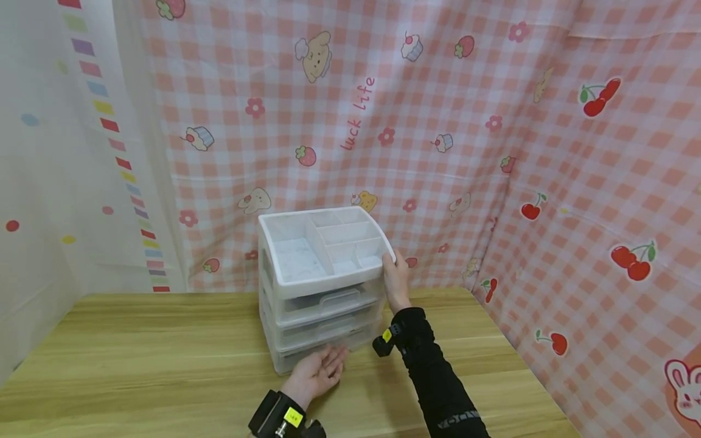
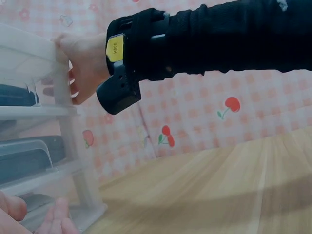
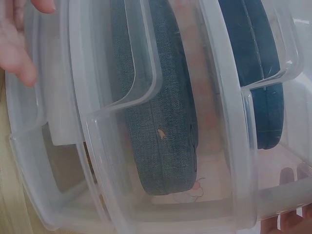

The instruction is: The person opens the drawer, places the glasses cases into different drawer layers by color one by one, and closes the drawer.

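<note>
A white plastic drawer unit (image 1: 328,283) with several clear drawers and a divided open top stands on the wooden table. My right hand (image 1: 397,281) grips its upper right side, thumb at the front edge and fingers along the side wall. My left hand (image 1: 317,372), palm up with fingers loosely extended, is in front of the bottom drawer (image 3: 31,161); its fingertips are close to the drawer front. Through the clear fronts show a dark blue fabric item (image 3: 258,68) in the top drawer and a blue-grey fabric item (image 3: 163,141) in the middle one.
Wooden tabletop (image 1: 164,353) extends to both sides of the unit. A pink checked curtain (image 1: 350,121) hangs close behind, another checked sheet (image 1: 602,182) lines the right side, and a white dotted sheet (image 1: 49,182) the left.
</note>
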Tool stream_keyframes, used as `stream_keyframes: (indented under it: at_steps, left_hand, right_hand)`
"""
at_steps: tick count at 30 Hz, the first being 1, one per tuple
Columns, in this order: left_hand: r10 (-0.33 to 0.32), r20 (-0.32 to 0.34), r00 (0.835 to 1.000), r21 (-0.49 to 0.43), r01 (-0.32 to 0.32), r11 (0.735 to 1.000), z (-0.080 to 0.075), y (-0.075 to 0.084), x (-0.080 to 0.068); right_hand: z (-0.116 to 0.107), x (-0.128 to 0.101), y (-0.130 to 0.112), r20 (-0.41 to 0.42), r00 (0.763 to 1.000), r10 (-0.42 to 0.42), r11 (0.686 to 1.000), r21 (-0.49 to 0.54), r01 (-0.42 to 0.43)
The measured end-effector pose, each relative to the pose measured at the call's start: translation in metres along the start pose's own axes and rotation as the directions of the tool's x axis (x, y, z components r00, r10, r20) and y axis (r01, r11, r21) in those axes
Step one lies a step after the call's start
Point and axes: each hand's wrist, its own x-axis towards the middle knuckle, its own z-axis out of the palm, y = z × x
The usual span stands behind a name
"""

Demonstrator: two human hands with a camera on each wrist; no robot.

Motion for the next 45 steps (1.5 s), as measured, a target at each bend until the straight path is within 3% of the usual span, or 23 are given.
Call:
stream_keyframes:
  at_steps: [12,16,18,19,21,23,24,26,27,28,29,30,32,34,35,36,37,38,40,42,43,45]
  left_hand:
    - [0.001,-0.01,1.0,0.025,-0.001,1.0,0.0,-0.002,0.009]
    - [0.009,-0.003,1.0,0.142,-0.009,0.99,-0.005,-0.004,0.012]
    - [-0.006,0.024,1.0,0.264,0.0,0.965,-0.008,-0.004,0.011]
    - [-0.024,0.045,0.999,0.342,0.007,0.94,-0.009,-0.002,0.01]
    - [-0.075,0.105,0.992,0.531,0.008,0.847,-0.011,0.005,0.006]
    - [-0.132,0.18,0.975,0.717,-0.039,0.696,-0.011,0.019,-0.001]
    - [-0.162,0.223,0.961,0.792,-0.082,0.605,-0.011,0.029,-0.006]
    - [-0.226,0.305,0.925,0.879,-0.181,0.441,-0.012,0.051,-0.017]
    - [-0.254,0.343,0.904,0.894,-0.231,0.385,-0.013,0.064,-0.023]
    - [-0.282,0.38,0.881,0.897,-0.277,0.344,-0.015,0.076,-0.03]
    - [-0.307,0.417,0.856,0.891,-0.318,0.323,-0.017,0.087,-0.038]
    - [-0.318,0.452,0.833,0.88,-0.357,0.314,-0.02,0.099,-0.044]
    - [-0.293,0.511,0.808,0.846,-0.413,0.338,-0.028,0.117,-0.056]
    - [-0.172,0.548,0.819,0.812,-0.471,0.345,-0.037,0.13,-0.063]
    - [-0.068,0.55,0.832,0.799,-0.501,0.332,-0.041,0.134,-0.065]
    - [0.055,0.533,0.844,0.799,-0.524,0.294,-0.044,0.137,-0.066]
    - [0.189,0.508,0.841,0.812,-0.54,0.222,-0.047,0.139,-0.066]
    - [0.317,0.47,0.824,0.839,-0.529,0.13,-0.05,0.14,-0.065]
    - [0.519,0.378,0.766,0.911,-0.407,-0.063,-0.055,0.14,-0.064]
    - [0.627,0.321,0.71,0.947,-0.235,-0.219,-0.06,0.139,-0.062]
    - [0.654,0.311,0.69,0.946,-0.158,-0.283,-0.062,0.139,-0.061]
    - [0.666,0.288,0.688,0.934,-0.049,-0.354,-0.066,0.139,-0.06]
  right_hand:
    - [-0.001,0.0,0.0,0.003,1.0,0.014,1.0,0.021,-0.014]
    - [0.0,0.001,0.001,0.01,1.0,0.016,0.999,0.03,-0.016]
    - [-0.001,0.002,0.001,0.011,1.0,0.021,0.999,0.032,-0.021]
    - [-0.001,0.002,0.0,0.012,1.0,0.022,0.999,0.033,-0.023]
    - [-0.001,0.002,0.0,0.015,0.999,0.031,0.999,0.038,-0.031]
    - [-0.002,0.002,-0.001,0.025,0.999,0.037,0.998,0.043,-0.038]
    - [-0.003,0.002,-0.001,0.029,0.999,0.04,0.998,0.046,-0.041]
    - [-0.003,0.003,-0.001,0.033,0.998,0.044,0.998,0.046,-0.046]
    - [-0.004,0.003,0.0,0.035,0.998,0.046,0.998,0.044,-0.048]
    - [-0.005,0.003,-0.001,0.035,0.998,0.045,0.998,0.041,-0.046]
    - [-0.005,0.003,-0.001,0.033,0.999,0.042,0.998,0.039,-0.043]
    - [-0.005,0.003,-0.001,0.031,0.999,0.042,0.998,0.039,-0.043]
    - [-0.005,0.002,-0.001,0.029,0.999,0.039,0.998,0.04,-0.04]
    - [-0.004,0.001,-0.001,0.026,0.999,0.031,0.999,0.04,-0.032]
    - [-0.004,0.001,0.0,0.021,0.999,0.028,0.999,0.038,-0.028]
    - [-0.004,0.001,0.0,0.017,1.0,0.025,0.999,0.037,-0.026]
    - [-0.003,0.0,0.0,0.012,1.0,0.02,0.999,0.032,-0.021]
    - [-0.003,0.0,0.001,0.012,1.0,0.015,1.0,0.027,-0.015]
    - [-0.002,0.0,0.002,0.017,1.0,0.004,1.0,0.022,-0.005]
    - [-0.002,0.0,0.003,0.024,1.0,-0.001,1.0,0.024,0.001]
    - [-0.003,0.0,0.003,0.031,1.0,-0.003,1.0,0.027,0.002]
    - [-0.005,0.001,0.006,0.054,0.999,-0.005,0.999,0.048,0.003]
